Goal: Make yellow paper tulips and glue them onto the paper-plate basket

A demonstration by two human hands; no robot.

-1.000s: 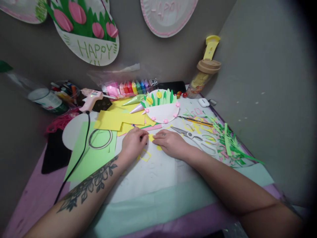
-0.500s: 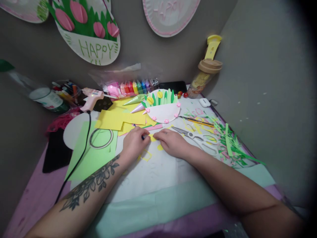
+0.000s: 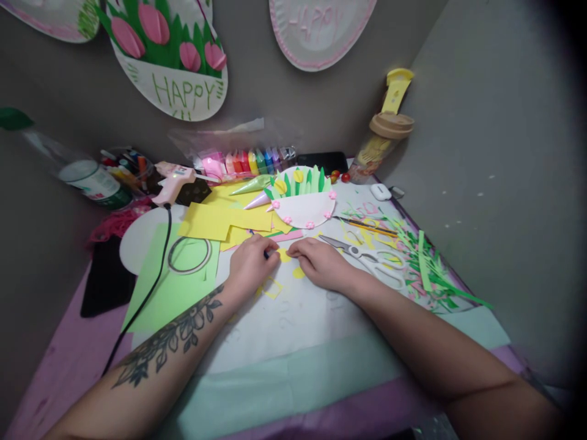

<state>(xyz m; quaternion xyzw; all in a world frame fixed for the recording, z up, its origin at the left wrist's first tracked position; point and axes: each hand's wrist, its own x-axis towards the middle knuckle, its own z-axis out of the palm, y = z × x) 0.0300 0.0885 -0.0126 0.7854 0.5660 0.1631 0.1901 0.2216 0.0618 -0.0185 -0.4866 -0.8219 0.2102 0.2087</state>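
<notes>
Both hands meet over the middle of the white paper on the table. My left hand (image 3: 254, 261) has its fingers curled closed, and a small dark blue bit shows at the fingertips; its kind is not clear. My right hand (image 3: 323, 261) has its fingers pressed together at the edge of a small yellow paper piece (image 3: 285, 255). Just below those fingers lies a yellow paper circle (image 3: 298, 272). A cut yellow paper frame (image 3: 274, 289) rests beside my left wrist. Behind the hands leans a half-plate basket with paper leaves and pink flowers (image 3: 303, 211).
White scissors (image 3: 367, 253) lie right of my right hand, near pencils (image 3: 367, 226) and paper scraps (image 3: 428, 269). At left are green paper (image 3: 169, 299), a tape roll (image 3: 189, 255), yellow sheets (image 3: 215, 221) and a corded pink glue gun (image 3: 174, 181). A lidded cup (image 3: 380, 146) stands behind.
The whole view has shifted slightly, so things sit a little further right. Both hands stay nearly in place over the yellow pieces.
</notes>
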